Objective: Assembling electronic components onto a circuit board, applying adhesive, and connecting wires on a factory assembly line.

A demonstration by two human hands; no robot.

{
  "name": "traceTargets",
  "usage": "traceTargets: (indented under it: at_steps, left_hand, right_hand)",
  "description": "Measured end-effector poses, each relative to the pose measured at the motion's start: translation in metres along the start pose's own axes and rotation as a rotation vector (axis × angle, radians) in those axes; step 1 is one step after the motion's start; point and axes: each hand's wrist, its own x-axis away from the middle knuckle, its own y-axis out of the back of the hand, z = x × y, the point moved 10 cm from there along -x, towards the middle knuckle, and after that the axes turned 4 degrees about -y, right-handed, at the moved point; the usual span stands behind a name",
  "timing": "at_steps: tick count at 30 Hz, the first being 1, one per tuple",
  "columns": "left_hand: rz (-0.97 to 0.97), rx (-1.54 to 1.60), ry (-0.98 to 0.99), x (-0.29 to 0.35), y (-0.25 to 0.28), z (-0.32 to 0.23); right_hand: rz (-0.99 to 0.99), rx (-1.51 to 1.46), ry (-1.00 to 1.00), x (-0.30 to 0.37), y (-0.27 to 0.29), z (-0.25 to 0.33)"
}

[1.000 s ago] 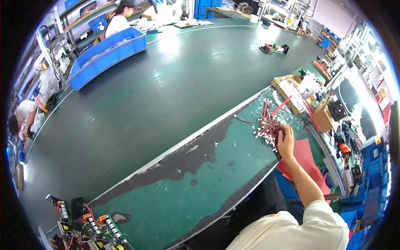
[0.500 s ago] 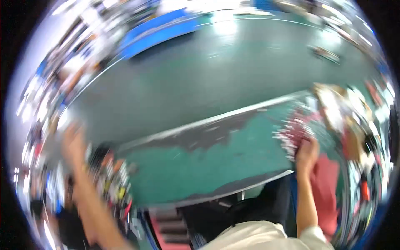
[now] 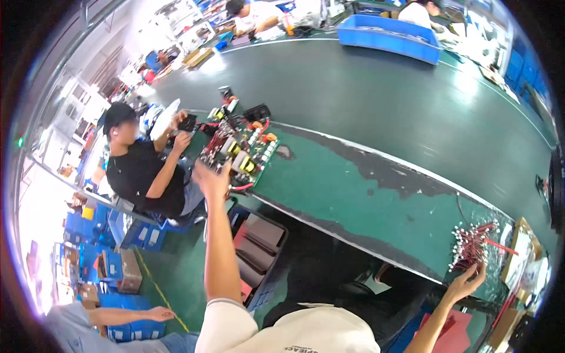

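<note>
At the left end of the green work table, my left hand (image 3: 213,181) reaches to the near side of a cluster of circuit boards (image 3: 250,154). Its fingers are spread, and nothing shows held in them. The boards carry yellow-wrapped transformers, black parts and red leads. Far to the right, my right hand (image 3: 468,285) has its fingers closed at the near edge of a bundle of dark red wires (image 3: 474,244) with white connector ends. The bundle lies on the table, and part of my fingertips is hidden among the wires.
A co-worker in black (image 3: 147,165) sits left of the boards, handling a dark part. A dark conveyor belt (image 3: 365,88) runs behind the table, with a blue bin (image 3: 388,38) on it. A crate of grey pieces (image 3: 259,241) stands below. Another person's arm (image 3: 132,316) shows lower left.
The view has swung left and sharpened from a blur, bringing the co-worker and circuit boards into sight. My left hand is now beside the boards; my right hand stays at the wires.
</note>
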Motion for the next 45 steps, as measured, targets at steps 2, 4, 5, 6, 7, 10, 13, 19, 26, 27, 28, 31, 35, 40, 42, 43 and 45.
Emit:
traceTargets:
  at_steps: [2, 4, 5, 6, 7, 10, 13, 19, 26, 27, 28, 31, 35, 40, 42, 43, 45]
  left_hand:
    - [0.108, 0.346, 0.489, 0.017, -0.040, 0.093]
    - [0.604, 0.756, 0.979, 0.071, -0.141, 0.045]
    - [0.519, 0.875, 0.849, 0.065, -0.145, 0.038]
    - [0.570, 1.079, 0.616, 0.077, -0.139, -0.005]
    - [0.693, 1.133, 0.703, 0.069, -0.135, 0.039]
    - [0.806, 1.273, 0.718, 0.039, -0.125, 0.114]
    - [0.675, 0.915, -0.022, 0.023, -0.131, 0.002]
    - [0.396, 0.453, -0.483, 0.028, -0.108, -0.244]
    - [0.813, 0.576, -0.936, 0.182, -0.259, -0.532]
    - [0.814, 0.617, -0.908, 0.193, -0.278, -0.557]
    - [0.815, 0.652, -0.875, 0.202, -0.295, -0.579]
    - [0.652, 0.411, -0.944, 0.234, -0.324, -0.628]
    - [0.683, 0.250, -0.924, 0.225, -0.329, -0.634]
    - [0.712, 0.125, -0.889, 0.218, -0.342, -0.617]
    - [0.724, 0.086, -0.882, 0.215, -0.348, -0.609]
    - [0.731, 0.086, -0.887, 0.216, -0.345, -0.609]
    - [0.744, 0.063, -0.883, 0.217, -0.344, -0.612]
  right_hand:
    - [-0.024, -0.058, -0.050, -0.001, -0.001, -0.002]
    - [-0.126, 0.032, -0.045, -0.019, 0.044, -0.026]
    - [-0.068, 0.067, -0.093, -0.020, 0.046, -0.007]
    - [-0.059, 0.168, -0.149, -0.021, 0.050, 0.019]
    - [0.030, 0.060, -0.164, -0.020, 0.031, 0.040]
    - [0.030, -0.034, -0.063, -0.007, -0.007, 0.047]
    - [-0.024, -0.082, -0.136, -0.019, 0.022, 0.024]
    - [0.064, -0.143, -0.054, -0.117, 0.040, 0.061]
    - [0.481, -0.163, -0.040, -0.252, -0.129, 0.041]
    - [0.521, -0.160, 0.006, -0.271, -0.153, 0.029]
    - [0.527, -0.151, -0.008, -0.293, -0.167, 0.010]
    - [0.518, -0.014, -0.311, -0.372, -0.183, -0.096]
    - [0.286, -0.029, -0.654, -0.463, -0.138, -0.279]
    - [-0.202, -0.274, -1.244, -0.507, -0.060, -0.448]
    - [-0.289, -0.200, -1.355, -0.520, -0.056, -0.461]
    - [-0.280, -0.158, -1.373, -0.524, -0.056, -0.470]
    - [-0.188, -0.027, -1.400, -0.535, -0.066, -0.488]
